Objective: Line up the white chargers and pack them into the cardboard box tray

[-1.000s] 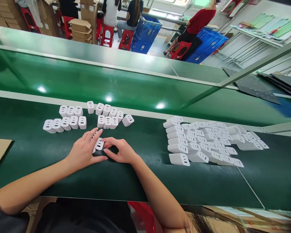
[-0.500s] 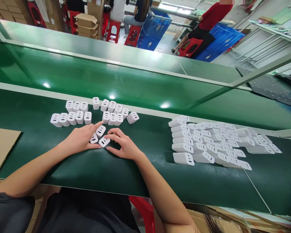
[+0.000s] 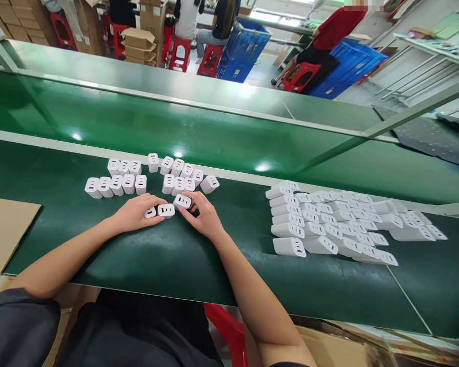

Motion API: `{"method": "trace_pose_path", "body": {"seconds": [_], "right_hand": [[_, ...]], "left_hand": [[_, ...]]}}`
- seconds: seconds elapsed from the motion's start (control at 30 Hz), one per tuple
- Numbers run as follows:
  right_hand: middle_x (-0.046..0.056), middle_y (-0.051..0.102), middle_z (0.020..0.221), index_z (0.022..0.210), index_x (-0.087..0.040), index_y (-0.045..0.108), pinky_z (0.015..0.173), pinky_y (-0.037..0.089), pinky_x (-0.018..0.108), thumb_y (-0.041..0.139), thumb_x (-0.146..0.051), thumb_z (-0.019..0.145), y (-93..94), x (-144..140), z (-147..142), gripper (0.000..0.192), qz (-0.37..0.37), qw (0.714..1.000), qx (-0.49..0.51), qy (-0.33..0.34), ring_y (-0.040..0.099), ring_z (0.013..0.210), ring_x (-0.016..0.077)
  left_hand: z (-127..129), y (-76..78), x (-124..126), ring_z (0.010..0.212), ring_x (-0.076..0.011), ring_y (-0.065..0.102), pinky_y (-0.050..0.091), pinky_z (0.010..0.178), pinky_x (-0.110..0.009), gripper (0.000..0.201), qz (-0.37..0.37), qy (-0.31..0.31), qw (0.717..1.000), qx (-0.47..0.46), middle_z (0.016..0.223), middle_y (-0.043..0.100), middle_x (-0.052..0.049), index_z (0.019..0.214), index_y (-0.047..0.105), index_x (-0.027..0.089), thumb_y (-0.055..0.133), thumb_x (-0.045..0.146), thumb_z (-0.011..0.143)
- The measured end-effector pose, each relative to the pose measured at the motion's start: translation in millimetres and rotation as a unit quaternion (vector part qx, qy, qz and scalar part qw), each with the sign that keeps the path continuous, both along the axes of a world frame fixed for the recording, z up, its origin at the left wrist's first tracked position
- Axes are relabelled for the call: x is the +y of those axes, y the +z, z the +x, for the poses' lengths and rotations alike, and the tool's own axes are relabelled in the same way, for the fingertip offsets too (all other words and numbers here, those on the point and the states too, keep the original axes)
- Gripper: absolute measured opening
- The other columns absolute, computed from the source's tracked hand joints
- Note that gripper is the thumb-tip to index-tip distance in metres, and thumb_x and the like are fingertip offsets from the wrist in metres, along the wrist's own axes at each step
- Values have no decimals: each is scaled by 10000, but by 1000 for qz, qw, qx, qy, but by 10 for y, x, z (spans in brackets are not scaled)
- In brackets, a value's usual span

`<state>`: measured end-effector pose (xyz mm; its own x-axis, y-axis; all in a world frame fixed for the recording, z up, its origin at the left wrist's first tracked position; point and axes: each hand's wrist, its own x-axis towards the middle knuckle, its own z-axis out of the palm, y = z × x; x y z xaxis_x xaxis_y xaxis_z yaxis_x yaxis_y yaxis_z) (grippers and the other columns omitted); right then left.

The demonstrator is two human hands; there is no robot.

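White charger blocks with dark port slots stand on the green bench. My left hand (image 3: 137, 211) is closed around two of them, a partly covered charger (image 3: 150, 212) and a middle charger (image 3: 166, 210). Between the thumb and fingers of my right hand (image 3: 203, 216) is another charger (image 3: 182, 202), tilted slightly, beside the middle one. Just beyond my hands stand short rows of chargers, a left group (image 3: 116, 184) and a right group (image 3: 179, 184). A single charger (image 3: 209, 184) leans apart at the right end.
A large block of white chargers (image 3: 321, 219) covers the bench to the right. Cardboard (image 3: 7, 229) lies at the left edge. A pale rail (image 3: 237, 177) runs behind the rows. Beyond the bench are seated people, red stools (image 3: 210, 60) and blue crates (image 3: 240, 48).
The three chargers between my hands have gone from a cluster to roughly a line. My right hand has moved up and right and now grips one; my left hand has closed around the other two.
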<state>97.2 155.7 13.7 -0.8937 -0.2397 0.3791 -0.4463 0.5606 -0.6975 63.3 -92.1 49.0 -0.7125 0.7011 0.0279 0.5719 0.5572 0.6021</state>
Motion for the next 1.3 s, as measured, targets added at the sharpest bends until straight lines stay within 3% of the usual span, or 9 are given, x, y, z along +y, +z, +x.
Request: {"method": "trace_pose_path", "body": {"seconds": [0.1, 0.23, 0.4, 0.57, 0.77, 0.87, 1.03, 1.13, 1.3], "right_hand": [[74, 557, 1151, 1358, -281, 511, 737, 564, 336, 623, -329, 911, 64, 34, 21, 464, 1, 995, -32, 92, 570, 792, 153], [46, 519, 1040, 1452, -313, 460, 754, 560, 349, 691, -455, 869, 106, 54, 50, 643, 40, 987, -68, 142, 553, 813, 165], [53, 489, 1035, 1393, -304, 540, 749, 552, 353, 731, -553, 812, 69, -68, 105, 661, 68, 990, -20, 122, 547, 858, 187], [63, 507, 1045, 1235, -264, 648, 664, 531, 310, 732, -497, 825, 50, -187, 161, 480, 125, 990, 12, 67, 562, 820, 172], [82, 558, 1107, 1191, -233, 599, 687, 549, 326, 723, -481, 820, 55, -158, 134, 463, 121, 993, -12, 5, 625, 889, 207], [85, 574, 1128, 1195, -241, 581, 720, 558, 336, 723, -486, 823, 47, -156, 121, 467, 113, 993, -20, 16, 636, 925, 219], [84, 586, 1133, 1191, -231, 571, 750, 569, 358, 720, -470, 835, 22, -204, 126, 454, 100, 995, -26, 16, 643, 948, 230], [89, 569, 1147, 1220, -232, 553, 829, 578, 398, 718, -452, 839, 31, -241, 148, 469, 71, 997, -28, 2, 630, 1018, 248], [103, 485, 1279, 1380, -266, 436, 741, 624, 368, 793, -447, 763, 149, -224, 205, 736, -15, 989, -121, 86, 624, 952, 198]], "left_hand": [[-57, -6, -38, 1142, -216, 588, 477, 1009, -362, 365, 62, -75, 995, -30, 1254, 605, -58, 1254, 544, 232, 591, 340, 909], [-54, -8, -55, 1187, -233, 561, 486, 1024, -393, 519, 73, -85, 993, -46, 1331, 513, -96, 1355, 436, 227, 635, 307, 882], [-49, 36, -86, 1227, -236, 531, 468, 1063, -407, 625, 69, -99, 991, -53, 1351, 459, -97, 1433, 349, 266, 637, 264, 877], [-122, 146, -205, 1138, -253, 549, 476, 1025, -448, 675, -1, -59, 997, -46, 1250, 482, -90, 1443, 356, 262, 667, 293, 844], [-163, 230, -270, 1213, -218, 536, 451, 1067, -401, 767, 13, -127, 985, -118, 1260, 531, -60, 1478, 328, 306, 517, 58, 777], [-173, 177, -248, 1246, -210, 524, 443, 1095, -400, 751, 73, -131, 981, -120, 1298, 527, -74, 1459, 358, 272, 483, 32, 758], [-181, 71, -207, 1251, -205, 527, 509, 1037, -394, 664, 137, -54, 982, -116, 1380, 521, -77, 1407, 432, 258, 417, 40, 780], [-130, 70, -174, 1324, -238, 492, 505, 1059, -448, 701, 160, -83, 974, -134, 1442, 490, -83, 1435, 396, 268, 423, 56, 768], [49, 104, -79, 1411, -322, 399, 408, 1139, -528, 745, 80, -113, 990, 0, 1539, 384, -137, 1508, 295, 254, 629, 299, 844]]}}
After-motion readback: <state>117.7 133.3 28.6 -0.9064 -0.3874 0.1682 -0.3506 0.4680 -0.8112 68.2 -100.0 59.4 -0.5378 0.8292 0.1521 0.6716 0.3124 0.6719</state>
